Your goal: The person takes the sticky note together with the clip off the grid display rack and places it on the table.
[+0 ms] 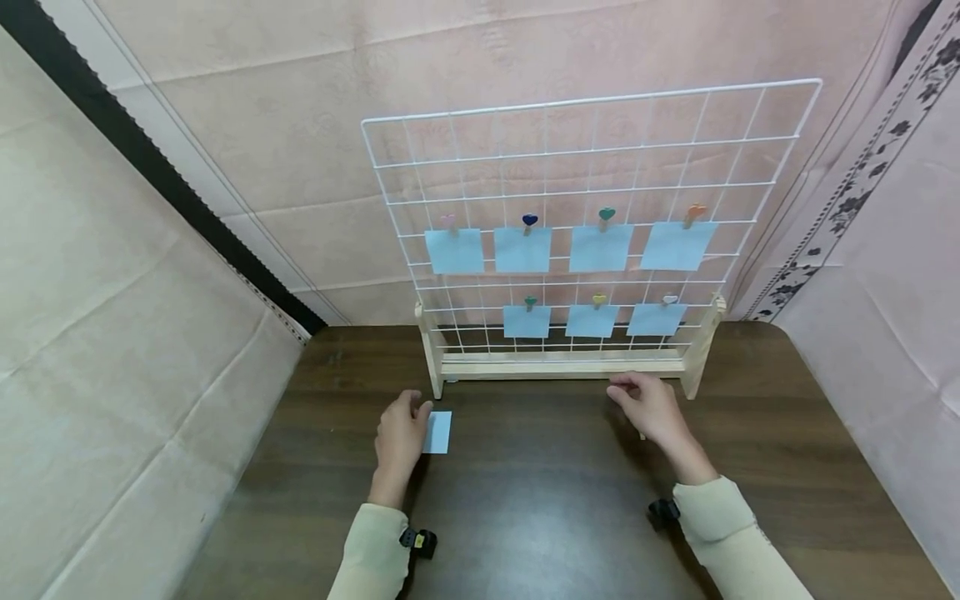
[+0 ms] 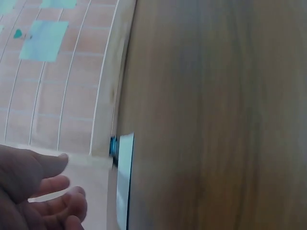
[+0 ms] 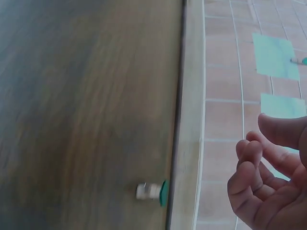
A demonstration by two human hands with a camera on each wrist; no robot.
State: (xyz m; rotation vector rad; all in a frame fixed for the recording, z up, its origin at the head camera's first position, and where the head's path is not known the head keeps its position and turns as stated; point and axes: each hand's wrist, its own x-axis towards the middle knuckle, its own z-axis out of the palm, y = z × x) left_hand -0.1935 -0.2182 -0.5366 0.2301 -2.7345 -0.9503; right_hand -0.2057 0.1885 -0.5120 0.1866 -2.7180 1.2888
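My left hand (image 1: 399,442) is just left of a light blue paper card (image 1: 438,432) on the tabletop. Its fingers are loosely bent, with nothing between them in the left wrist view. Over the table before the stand's right half is my right hand (image 1: 651,410), fingers relaxed and holding nothing. Below it lies a small wooden clothespin with a green heart (image 3: 152,191), mostly hidden in the head view. A white wire grid (image 1: 592,152) stands upright in a pale wooden base (image 1: 562,367). Heart-topped clips hold blue cards, such as this one (image 1: 602,248), in two rows.
The dark wooden table (image 1: 540,508) extends in front of the stand. Pale fabric (image 1: 247,158) hangs behind and along both sides. A small dark blue item (image 2: 113,146) shows by the base's left end.
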